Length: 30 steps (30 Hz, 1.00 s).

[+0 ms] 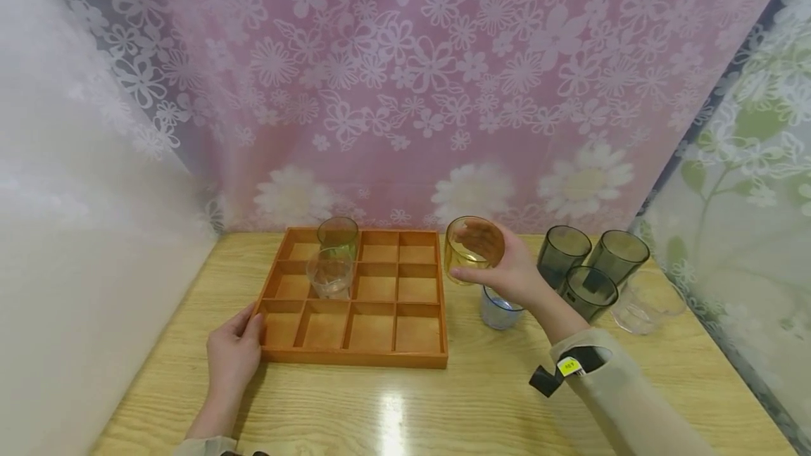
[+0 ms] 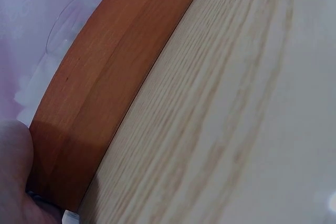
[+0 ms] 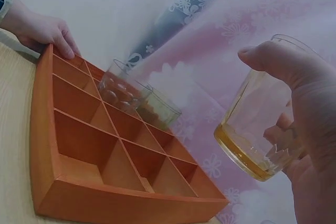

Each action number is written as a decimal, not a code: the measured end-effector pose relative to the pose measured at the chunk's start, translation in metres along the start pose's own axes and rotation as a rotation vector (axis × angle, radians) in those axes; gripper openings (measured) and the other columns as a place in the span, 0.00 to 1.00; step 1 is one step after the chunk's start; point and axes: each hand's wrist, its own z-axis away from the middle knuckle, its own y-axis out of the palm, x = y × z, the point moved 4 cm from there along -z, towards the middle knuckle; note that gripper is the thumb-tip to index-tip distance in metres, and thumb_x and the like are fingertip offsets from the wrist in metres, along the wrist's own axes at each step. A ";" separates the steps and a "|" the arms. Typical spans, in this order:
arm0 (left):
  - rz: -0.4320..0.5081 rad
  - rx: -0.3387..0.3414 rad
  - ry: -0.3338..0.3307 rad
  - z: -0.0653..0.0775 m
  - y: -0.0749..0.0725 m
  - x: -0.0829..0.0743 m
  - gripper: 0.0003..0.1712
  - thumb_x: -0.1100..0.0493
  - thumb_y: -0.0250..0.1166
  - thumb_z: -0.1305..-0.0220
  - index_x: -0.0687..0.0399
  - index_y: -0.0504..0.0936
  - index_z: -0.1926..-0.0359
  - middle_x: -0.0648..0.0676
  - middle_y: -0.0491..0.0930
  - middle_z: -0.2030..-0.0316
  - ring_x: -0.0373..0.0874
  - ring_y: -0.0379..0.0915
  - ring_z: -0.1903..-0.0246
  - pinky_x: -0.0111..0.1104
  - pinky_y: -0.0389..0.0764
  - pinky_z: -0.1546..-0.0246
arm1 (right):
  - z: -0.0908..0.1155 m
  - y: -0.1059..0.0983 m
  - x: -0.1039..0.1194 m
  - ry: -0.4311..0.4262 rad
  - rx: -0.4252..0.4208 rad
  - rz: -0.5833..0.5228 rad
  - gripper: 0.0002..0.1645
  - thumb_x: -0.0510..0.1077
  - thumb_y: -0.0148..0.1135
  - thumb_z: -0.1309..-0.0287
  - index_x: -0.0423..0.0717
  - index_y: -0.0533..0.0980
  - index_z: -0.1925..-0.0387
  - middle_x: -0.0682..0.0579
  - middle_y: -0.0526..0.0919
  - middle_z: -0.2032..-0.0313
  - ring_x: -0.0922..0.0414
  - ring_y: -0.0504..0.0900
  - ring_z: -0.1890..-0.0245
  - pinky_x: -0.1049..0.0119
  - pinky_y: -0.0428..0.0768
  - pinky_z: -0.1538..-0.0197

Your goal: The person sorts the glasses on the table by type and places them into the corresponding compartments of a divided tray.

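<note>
"Where is the yellow glass?"

"Up off the surface, just right of the tray, near its back corner. The right hand has it grasped: thumb across the near side, fingers wrapped round the far side (you can see them through the glass)."

"And the left hand?"

"At the tray's front left corner, gripping it, with the thumb on the rim. The left wrist view shows mostly the tray's outer wall and the wood grain beside it."

"What does the tray hold?"

"Two glasses, both in the second column from the left: a green glass in the back row and a clear glass in the middle row, right in front of it. I can't tell whether those two touch."

"Anything to the right?"

"A bluish glass stands on the surface near the tray, partly covered by the right hand in the head view. Farther right, three dark glasses stand close together, with clear glassware beside them; I can't tell whether that is one piece or two."

"And behind it all?"

"A pink flowered cloth."
</note>
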 end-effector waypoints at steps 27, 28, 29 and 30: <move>0.002 -0.007 0.026 -0.001 -0.001 0.000 0.19 0.66 0.62 0.23 0.72 0.81 0.36 0.70 0.83 0.45 0.60 0.80 0.43 0.10 0.72 0.59 | -0.067 0.041 -0.036 0.049 -0.023 -0.027 0.42 0.33 0.78 0.41 0.43 0.69 0.28 0.41 0.78 0.35 0.44 0.77 0.35 0.52 0.74 0.31; 0.006 -0.008 0.022 -0.001 -0.001 0.000 0.19 0.66 0.62 0.23 0.72 0.81 0.36 0.70 0.84 0.45 0.59 0.80 0.43 0.10 0.72 0.59 | -0.069 0.043 -0.038 0.053 -0.022 -0.039 0.42 0.33 0.78 0.41 0.42 0.69 0.29 0.40 0.78 0.35 0.43 0.77 0.35 0.52 0.75 0.32; 0.008 -0.009 0.018 -0.001 -0.001 -0.001 0.19 0.66 0.62 0.23 0.71 0.81 0.36 0.70 0.84 0.45 0.59 0.80 0.44 0.11 0.72 0.59 | -0.072 0.046 -0.039 0.056 -0.020 -0.057 0.42 0.32 0.78 0.41 0.42 0.69 0.29 0.38 0.77 0.35 0.42 0.77 0.35 0.52 0.75 0.32; 0.011 -0.009 0.011 -0.001 -0.001 -0.001 0.19 0.66 0.62 0.23 0.71 0.81 0.36 0.69 0.84 0.45 0.58 0.80 0.44 0.11 0.73 0.59 | -0.074 0.049 -0.041 0.059 -0.017 -0.074 0.42 0.32 0.78 0.41 0.41 0.69 0.29 0.36 0.77 0.35 0.40 0.76 0.35 0.52 0.76 0.32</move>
